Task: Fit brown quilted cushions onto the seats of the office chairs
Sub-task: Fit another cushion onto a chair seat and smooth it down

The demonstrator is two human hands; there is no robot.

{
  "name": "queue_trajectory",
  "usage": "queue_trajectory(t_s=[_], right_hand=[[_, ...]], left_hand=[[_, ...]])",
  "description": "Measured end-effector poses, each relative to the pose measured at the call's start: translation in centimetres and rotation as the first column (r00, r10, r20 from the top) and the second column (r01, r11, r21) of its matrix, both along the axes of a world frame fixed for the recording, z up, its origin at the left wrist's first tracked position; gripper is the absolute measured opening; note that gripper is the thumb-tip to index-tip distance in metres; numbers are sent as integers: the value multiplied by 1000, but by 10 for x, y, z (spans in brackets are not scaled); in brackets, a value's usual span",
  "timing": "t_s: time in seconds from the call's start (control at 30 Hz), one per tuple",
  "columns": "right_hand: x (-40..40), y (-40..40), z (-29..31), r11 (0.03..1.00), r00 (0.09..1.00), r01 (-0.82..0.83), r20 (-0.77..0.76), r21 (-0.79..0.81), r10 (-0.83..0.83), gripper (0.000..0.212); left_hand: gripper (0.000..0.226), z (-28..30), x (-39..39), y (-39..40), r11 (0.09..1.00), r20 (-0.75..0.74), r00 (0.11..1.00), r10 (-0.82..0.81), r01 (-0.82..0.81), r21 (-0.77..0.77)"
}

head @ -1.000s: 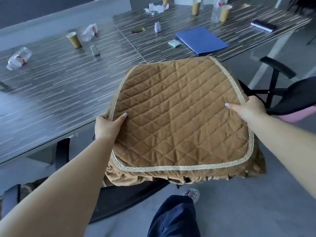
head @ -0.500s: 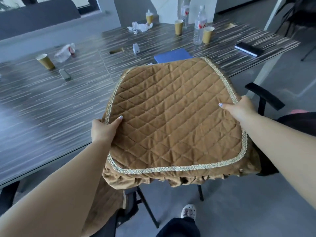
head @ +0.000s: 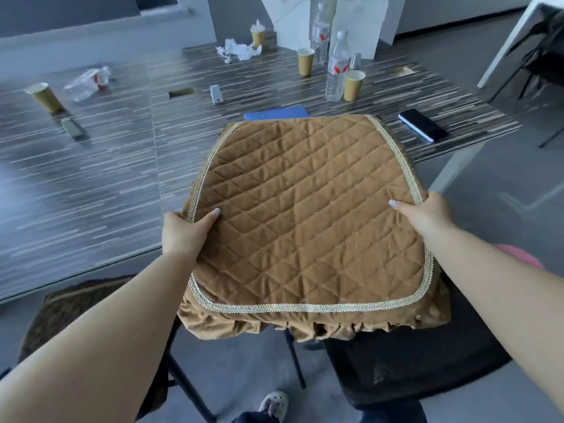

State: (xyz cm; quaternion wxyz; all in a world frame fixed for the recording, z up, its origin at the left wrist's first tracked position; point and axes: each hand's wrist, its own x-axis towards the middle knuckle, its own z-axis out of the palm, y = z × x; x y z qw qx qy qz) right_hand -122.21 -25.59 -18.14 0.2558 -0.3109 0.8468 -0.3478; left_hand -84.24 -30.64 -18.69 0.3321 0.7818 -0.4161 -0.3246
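Left hand (head: 183,232) and right hand (head: 427,213) gripping side edges of brown quilted gold-trimmed cushion (head: 308,221), held flat between them, above black mesh chair seat (head: 418,361).

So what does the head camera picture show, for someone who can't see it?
Two bare hands, left hand and right hand, hold a brown quilted cushion with gold trim by its sides above a black mesh office chair, beside a striped table.

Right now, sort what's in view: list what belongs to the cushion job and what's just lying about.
Job:
brown quilted cushion
left hand and right hand, gripping its sides
black mesh chair seat
chair already covered

Lying about:
paper cups
water bottles
phone
blue folder
crumpled tissue
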Motion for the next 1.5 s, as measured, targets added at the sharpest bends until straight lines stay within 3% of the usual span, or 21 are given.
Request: queue_trajectory(t_s=[0.27,0.43,0.6,0.73,0.87,1.0,1.07,1.13,1.2,1.27,1.37,1.43,1.5], right_hand=[[-99,-48,13,976,974,-215,-74,29,216,44],[-135,-71,22,927,923,-374,-106,-26,369,40],[-157,-93,47,830,838,-546,-88,-112,539,40],[-159,-118,77,711,734,-678,-126,-187,667,44],[-138,-133,106,472,434,-882,-382,6,816,58],[-116,-140,130,215,9,-938,-599,273,801,39],[-109,-142,141,125,-162,-921,-654,370,739,33],[-105,-143,154,94,-242,-904,-681,417,692,30],[-104,-145,165,88,-275,-894,-694,439,666,30],[-104,-146,170,88,-304,-888,-718,452,626,32],[-102,-146,164,71,-335,-882,-726,466,601,32],[-101,-145,153,62,-303,-906,-742,420,598,32],[-103,-145,143,38,-196,-963,-787,268,585,37]], left_hand=[[79,-5,-98,22,976,50,976,214,-215,29],[75,-13,-131,38,945,104,959,264,-279,169],[72,-12,-156,58,926,12,968,249,-242,292],[81,13,-183,54,953,144,964,225,-249,175],[73,58,-222,35,987,314,943,113,-69,-148],[74,99,-258,17,911,496,864,83,136,-388],[68,111,-270,10,881,644,765,16,294,-371],[54,116,-276,6,855,750,651,-117,450,-257],[45,118,-278,5,837,747,631,-209,511,-197],[52,119,-281,6,831,742,632,-223,522,-195],[63,117,-286,5,845,785,558,-269,528,-85],[47,114,-287,4,869,747,615,-253,483,-104],[33,112,-288,4,897,694,695,-185,409,-170]])
